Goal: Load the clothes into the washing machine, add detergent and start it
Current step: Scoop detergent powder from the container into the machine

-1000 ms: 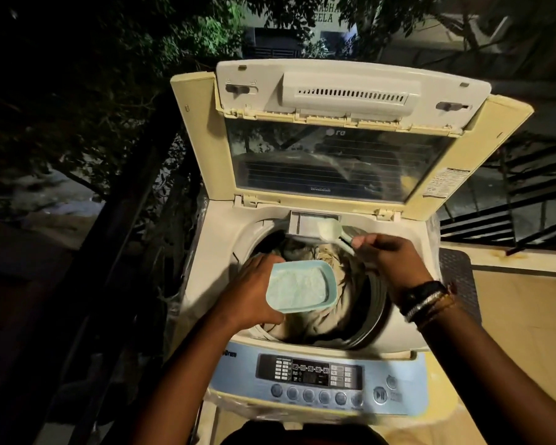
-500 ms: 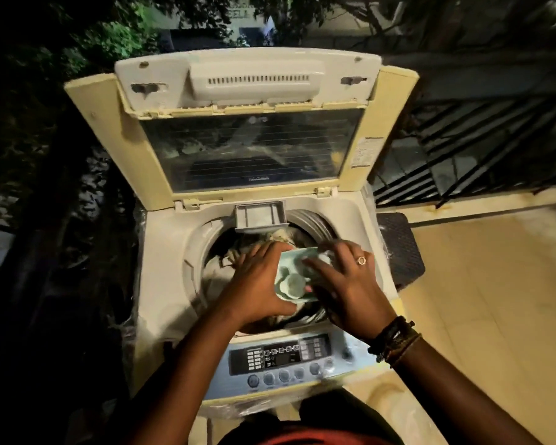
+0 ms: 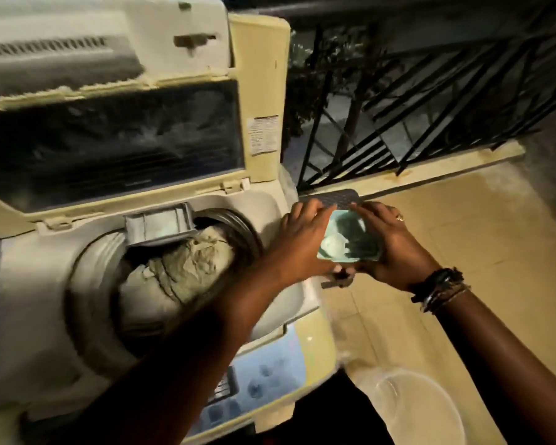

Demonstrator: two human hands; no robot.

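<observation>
The washing machine [image 3: 135, 284] stands with its lid [image 3: 109, 133] up, and the clothes [image 3: 177, 271] lie heaped in its drum, so loading looks done. Powder seems to sit in the open dispenser drawer [image 3: 159, 226]; closing up and starting remain. The detergent container [image 3: 350, 239] hangs beyond the machine's right edge, gripped between the left hand [image 3: 302, 242] and right hand [image 3: 389, 245], fingers curled round its sides
</observation>
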